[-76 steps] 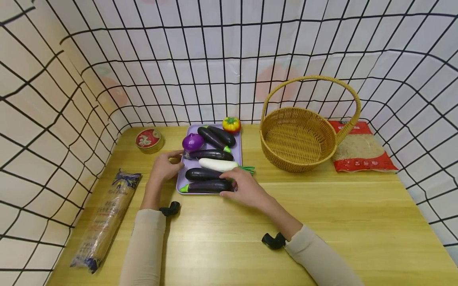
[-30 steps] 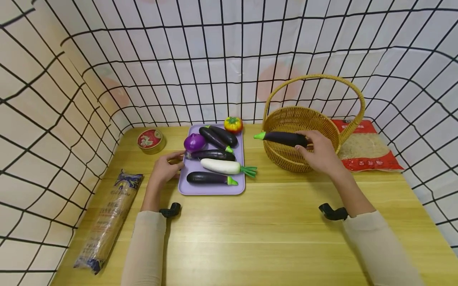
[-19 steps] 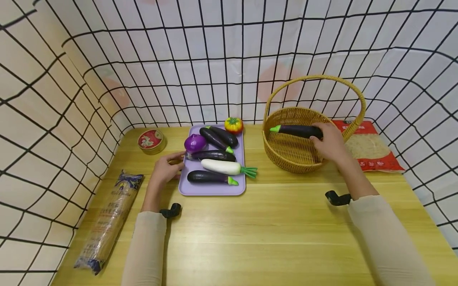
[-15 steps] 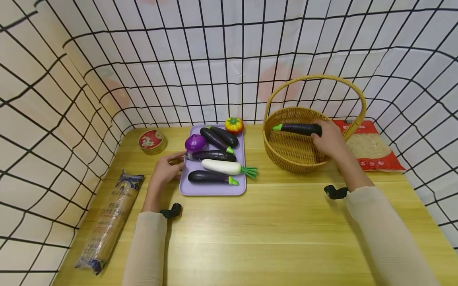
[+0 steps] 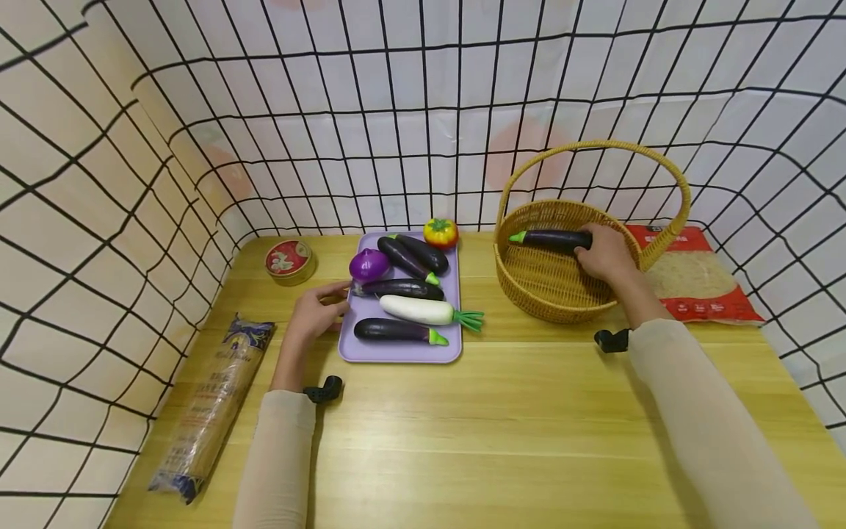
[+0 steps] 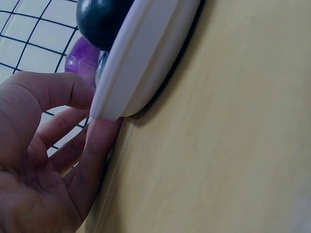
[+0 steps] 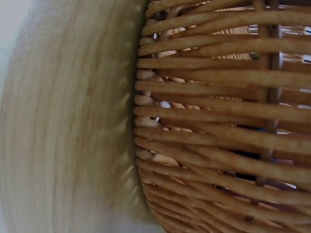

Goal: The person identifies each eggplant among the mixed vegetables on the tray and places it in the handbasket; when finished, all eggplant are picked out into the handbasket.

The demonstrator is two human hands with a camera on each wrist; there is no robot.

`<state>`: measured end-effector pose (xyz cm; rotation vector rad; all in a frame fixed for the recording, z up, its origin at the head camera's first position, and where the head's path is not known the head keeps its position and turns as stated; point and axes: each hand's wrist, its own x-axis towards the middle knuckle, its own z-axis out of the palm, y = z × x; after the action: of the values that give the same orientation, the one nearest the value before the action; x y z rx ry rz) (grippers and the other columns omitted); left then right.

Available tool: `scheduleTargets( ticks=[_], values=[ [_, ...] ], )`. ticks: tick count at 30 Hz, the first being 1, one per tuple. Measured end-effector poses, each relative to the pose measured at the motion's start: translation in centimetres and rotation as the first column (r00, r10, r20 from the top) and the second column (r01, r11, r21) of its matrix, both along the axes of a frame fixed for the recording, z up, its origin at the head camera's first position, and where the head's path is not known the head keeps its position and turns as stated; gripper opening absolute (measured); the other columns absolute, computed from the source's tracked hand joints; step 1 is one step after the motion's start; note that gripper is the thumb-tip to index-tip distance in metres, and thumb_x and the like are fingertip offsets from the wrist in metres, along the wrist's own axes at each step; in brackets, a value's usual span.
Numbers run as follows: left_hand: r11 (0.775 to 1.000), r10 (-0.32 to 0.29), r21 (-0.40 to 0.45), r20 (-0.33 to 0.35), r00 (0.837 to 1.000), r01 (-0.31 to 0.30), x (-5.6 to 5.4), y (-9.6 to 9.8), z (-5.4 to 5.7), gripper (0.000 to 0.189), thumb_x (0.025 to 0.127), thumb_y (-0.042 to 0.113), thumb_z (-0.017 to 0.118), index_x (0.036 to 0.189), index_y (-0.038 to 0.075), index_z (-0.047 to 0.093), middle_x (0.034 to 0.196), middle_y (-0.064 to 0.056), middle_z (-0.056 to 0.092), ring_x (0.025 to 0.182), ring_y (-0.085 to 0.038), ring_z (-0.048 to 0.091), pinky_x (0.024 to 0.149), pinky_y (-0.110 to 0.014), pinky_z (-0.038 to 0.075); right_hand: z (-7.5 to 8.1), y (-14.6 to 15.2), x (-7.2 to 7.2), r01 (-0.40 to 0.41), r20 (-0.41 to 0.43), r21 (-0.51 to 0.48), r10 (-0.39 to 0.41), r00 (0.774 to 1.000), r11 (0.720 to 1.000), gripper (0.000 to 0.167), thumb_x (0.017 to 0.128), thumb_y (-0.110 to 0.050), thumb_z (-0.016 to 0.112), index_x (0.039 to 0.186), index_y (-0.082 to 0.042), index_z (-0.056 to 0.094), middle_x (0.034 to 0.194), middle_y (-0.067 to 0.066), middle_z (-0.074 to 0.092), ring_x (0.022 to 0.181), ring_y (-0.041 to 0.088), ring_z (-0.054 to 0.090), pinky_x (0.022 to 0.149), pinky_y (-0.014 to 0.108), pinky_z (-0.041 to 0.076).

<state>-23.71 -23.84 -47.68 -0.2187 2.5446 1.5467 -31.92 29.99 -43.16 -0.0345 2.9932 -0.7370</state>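
My right hand holds an eggplant by its dark end, inside the wicker basket, its green stem pointing left. In the right wrist view the basket's woven wall hides most of that hand. At the left, my left hand pinches the rim of the lilac tray; the left wrist view shows digits above and below the rim. On the tray lie a white radish with green leaves, several more eggplants and a purple onion.
A red and yellow tomato-like vegetable sits at the tray's back right corner. A round red tin stands back left, and a long noodle packet lies at the left. Behind the basket is a red-ended bag of grain. Black-gridded curtains surround the table.
My right hand has taken an eggplant from the front of the tray, carried it right and lowered it into the basket. My left hand has stayed at the tray's left edge.
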Motion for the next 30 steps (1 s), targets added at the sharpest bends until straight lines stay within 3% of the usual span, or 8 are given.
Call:
scheduleTargets(
  ticks=[11,16,23,30],
  values=[
    [1.0,-0.001,0.019,0.002,1.0,0.001,0.0,0.2,-0.3,0.052,0.093,0.012,0.066,0.144,0.024,0.063,0.135,-0.014,0.061,0.111,-0.031,0.067,0.07,-0.032,0.065,1.0,-0.3,1.4,-0.014,-0.018,-0.004,0.014,1.0,1.0,0.064,0.105,-0.025,0.056,0.156,0.005,0.033,0.156,0.036,0.033,0.142,0.057,0.029,0.115,0.072,0.029],
    [1.0,0.003,0.018,0.0,1.0,-0.003,0.0,0.1,-0.5,0.052,0.094,0.012,0.066,0.144,0.022,0.062,0.136,-0.014,0.061,0.112,-0.033,0.067,0.07,-0.031,0.065,1.9,-0.8,2.5,-0.036,-0.069,-0.026,0.034,0.997,0.999,0.063,0.105,-0.03,0.056,0.156,0.002,0.036,0.157,0.033,0.035,0.144,0.055,0.029,0.116,0.071,0.027],
    [1.0,-0.005,0.016,0.01,1.0,0.005,0.1,-0.1,-0.3,0.051,0.094,0.012,0.065,0.145,0.022,0.062,0.137,-0.015,0.06,0.112,-0.031,0.066,0.071,-0.031,0.065,3.0,-2.5,6.1,-0.1,-0.18,-0.162,0.07,0.981,0.982,0.058,0.104,-0.035,0.06,0.15,-0.002,0.047,0.144,0.029,0.05,0.127,0.049,0.051,0.102,0.064,0.046],
    [1.0,0.0,0.013,0.011,1.0,0.0,0.3,0.1,0.0,0.05,0.094,0.012,0.066,0.143,0.022,0.064,0.137,-0.015,0.062,0.111,-0.029,0.065,0.073,-0.03,0.065,2.9,-6.5,9.6,-0.206,-0.275,-0.319,0.117,0.954,0.925,0.047,0.101,-0.027,0.067,0.142,-0.006,0.056,0.138,0.019,0.057,0.126,0.04,0.056,0.104,0.056,0.05]
  ],
)
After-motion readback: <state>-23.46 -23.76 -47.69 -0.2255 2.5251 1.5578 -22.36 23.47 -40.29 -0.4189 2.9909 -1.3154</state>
